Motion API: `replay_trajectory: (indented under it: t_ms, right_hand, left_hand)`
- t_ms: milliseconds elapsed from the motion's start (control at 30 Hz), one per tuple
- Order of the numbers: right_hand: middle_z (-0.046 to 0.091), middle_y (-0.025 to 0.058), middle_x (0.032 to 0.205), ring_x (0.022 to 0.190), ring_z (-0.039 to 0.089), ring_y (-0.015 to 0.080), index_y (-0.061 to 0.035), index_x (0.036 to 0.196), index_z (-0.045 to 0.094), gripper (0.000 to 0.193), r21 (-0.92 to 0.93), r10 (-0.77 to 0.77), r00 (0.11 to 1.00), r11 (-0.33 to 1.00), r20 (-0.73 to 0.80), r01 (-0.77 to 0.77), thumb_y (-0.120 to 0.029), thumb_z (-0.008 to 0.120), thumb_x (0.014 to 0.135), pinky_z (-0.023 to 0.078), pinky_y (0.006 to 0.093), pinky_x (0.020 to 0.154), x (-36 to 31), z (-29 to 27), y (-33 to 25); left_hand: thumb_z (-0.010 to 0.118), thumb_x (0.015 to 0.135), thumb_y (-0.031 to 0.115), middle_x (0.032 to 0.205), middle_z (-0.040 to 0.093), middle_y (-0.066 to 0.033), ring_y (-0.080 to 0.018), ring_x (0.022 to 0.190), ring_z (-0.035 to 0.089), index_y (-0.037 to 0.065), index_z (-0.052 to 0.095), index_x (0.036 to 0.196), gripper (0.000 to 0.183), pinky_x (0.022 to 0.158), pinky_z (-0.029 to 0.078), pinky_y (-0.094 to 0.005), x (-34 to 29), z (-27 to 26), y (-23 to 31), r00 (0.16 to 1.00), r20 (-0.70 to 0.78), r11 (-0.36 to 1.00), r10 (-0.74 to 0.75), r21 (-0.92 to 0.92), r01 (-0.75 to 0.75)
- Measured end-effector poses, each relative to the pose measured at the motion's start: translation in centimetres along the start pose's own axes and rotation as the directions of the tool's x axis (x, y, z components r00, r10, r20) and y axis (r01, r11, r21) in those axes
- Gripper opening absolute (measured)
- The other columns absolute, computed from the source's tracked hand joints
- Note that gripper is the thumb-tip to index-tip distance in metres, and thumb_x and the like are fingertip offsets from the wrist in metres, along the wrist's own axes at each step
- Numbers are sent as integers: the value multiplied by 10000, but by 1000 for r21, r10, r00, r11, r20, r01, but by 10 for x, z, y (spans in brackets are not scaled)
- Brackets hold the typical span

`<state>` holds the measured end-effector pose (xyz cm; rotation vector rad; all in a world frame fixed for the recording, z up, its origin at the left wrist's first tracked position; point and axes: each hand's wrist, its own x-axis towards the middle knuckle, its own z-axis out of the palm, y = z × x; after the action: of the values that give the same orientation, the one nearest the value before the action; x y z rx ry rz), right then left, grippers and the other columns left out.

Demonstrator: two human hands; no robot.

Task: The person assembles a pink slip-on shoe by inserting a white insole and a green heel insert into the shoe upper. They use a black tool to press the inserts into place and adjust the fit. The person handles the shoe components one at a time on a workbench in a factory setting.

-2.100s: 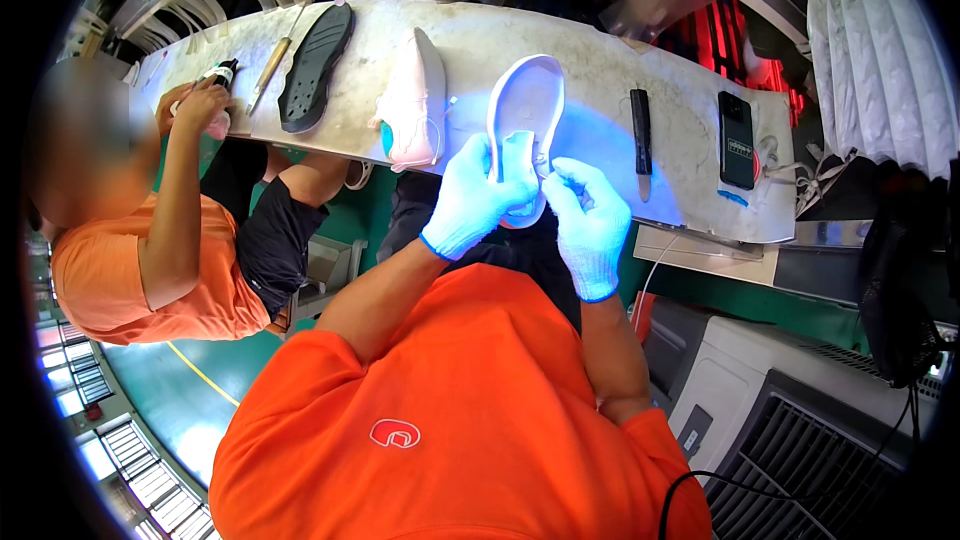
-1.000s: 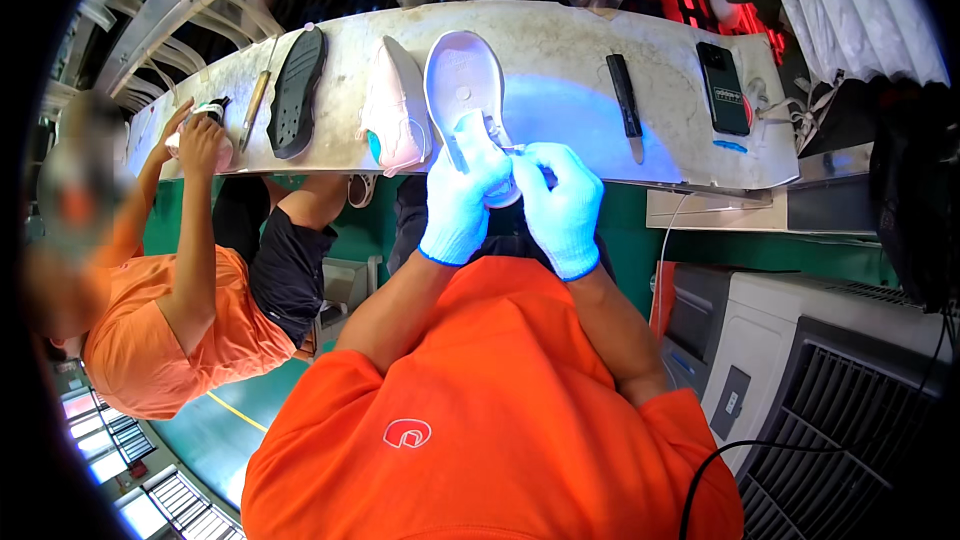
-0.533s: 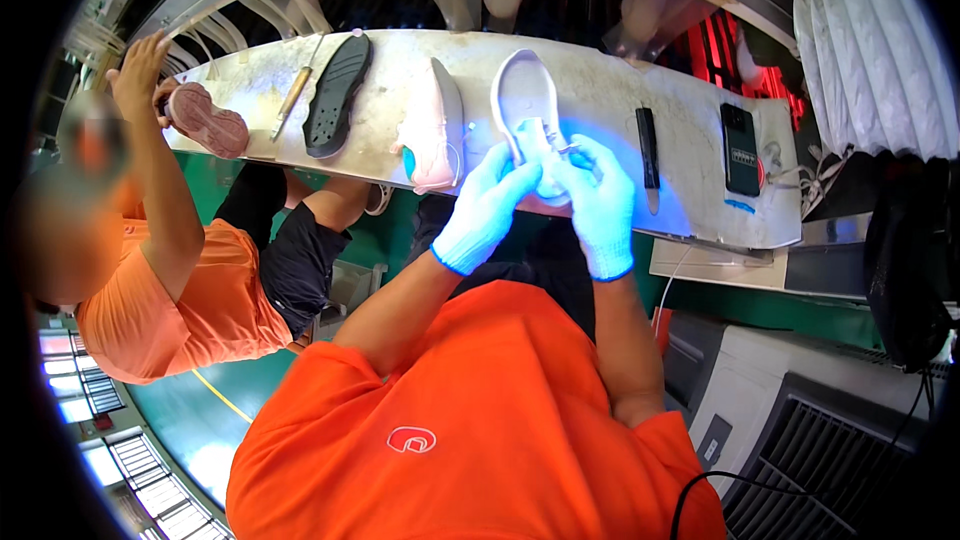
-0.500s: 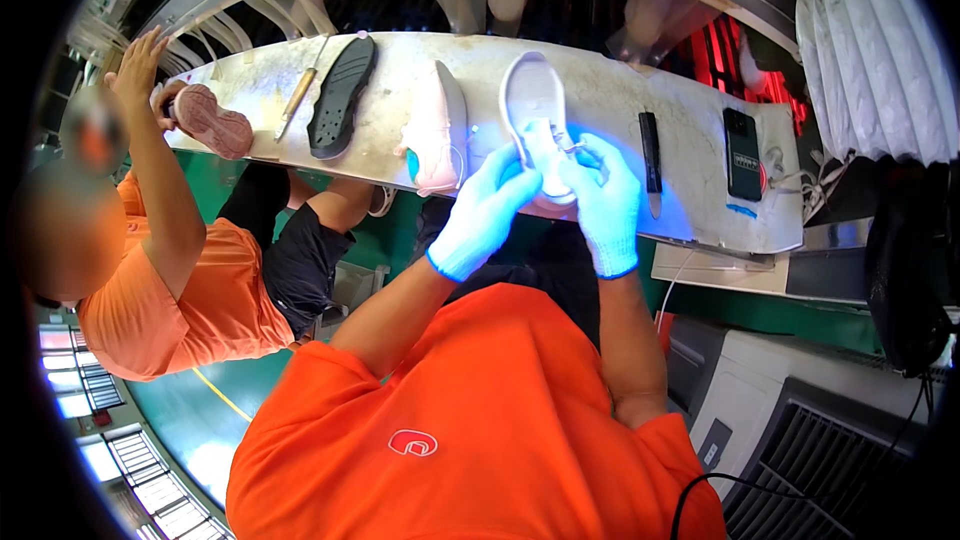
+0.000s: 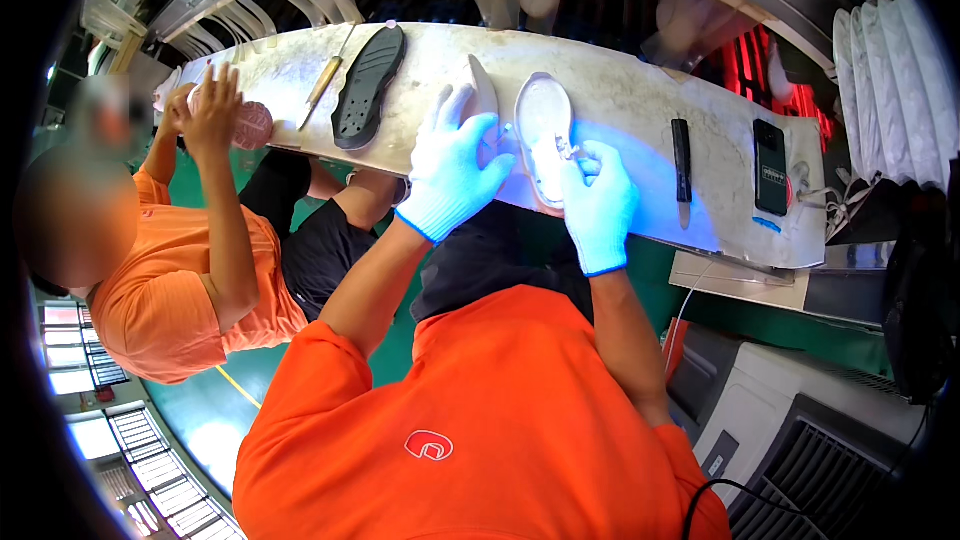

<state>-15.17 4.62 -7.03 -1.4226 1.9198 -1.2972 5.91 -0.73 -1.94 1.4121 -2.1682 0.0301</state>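
A white shoe sole [image 5: 543, 105] lies on the bench in front of me, its hollow side up. At the sole's right rim, my right hand [image 5: 603, 205] in a white glove has its fingers curled together. A small pale piece [image 5: 564, 147] shows at those fingertips, too small to make out. My left hand [image 5: 452, 162], also gloved, reaches over a pale pink shoe [image 5: 484, 90] left of the sole, its fingers stretched and its thumb apart. The left hand hides most of that shoe. Bluish light falls on both gloves.
A black shoe sole [image 5: 367, 90] and a thin tool with a wooden handle [image 5: 322, 80] lie to the left. On the right are a black-handled knife [image 5: 682, 160] and a phone [image 5: 770, 168]. A co-worker [image 5: 190, 260] holds a pink sole [image 5: 252, 126] at the far left.
My left hand has left the white sole and moved left onto the pink shoe, its fingers opening out. My right hand stays at the sole. The co-worker's raised hand has come down.
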Motion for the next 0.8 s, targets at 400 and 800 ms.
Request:
replay_trajectory:
  t_ms: [400, 800]
  right_hand:
    - [639, 241, 1440, 1431, 518, 527, -11, 1155, 802, 448, -222, -518, 855, 830, 30, 511, -392, 876, 931, 443, 611, 1193, -20, 6, -51]
    - [644, 203, 1502, 1547, 447, 527, -57, 1159, 846, 248, -292, -622, 765, 710, 166, 640, -193, 780, 961, 255, 764, 1275, 9, 15, -42]
  left_hand:
    - [812, 919, 223, 1601, 614, -262, -428, 1415, 667, 65, 793, 1309, 421, 1181, 528, -455, -12, -46, -57, 980, 131, 837, -149, -510, 195]
    - [901, 853, 431, 1569, 640, -310, -403, 1457, 645, 62, 468, 1711, 1029, 1206, 520, -447, 33, 13, -59, 874, 350, 726, -338, -493, 479]
